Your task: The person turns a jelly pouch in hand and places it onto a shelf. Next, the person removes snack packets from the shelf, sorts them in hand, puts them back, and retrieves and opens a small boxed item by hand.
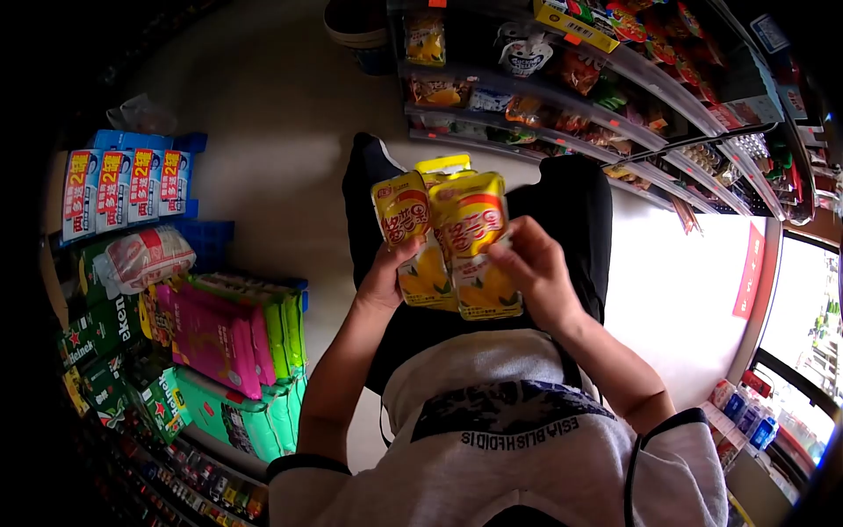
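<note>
Several yellow snack packets are held upright in front of my lap, with red labels, Chinese characters and pictures of yellow fruit. My left hand is closed on the left packet, its thumb on the front near the middle. Around the right edge of the right packet my right hand is closed, thumb pressed on its front. This packet overlaps the left one. A further packet shows its top edge behind them. The fingers behind the packets are hidden.
A tiered snack shelf curves across the front right. To my left stand blue cartons, pink bags, green bags and green Heineken cartons. A bucket is on the floor ahead. Windows are at the right.
</note>
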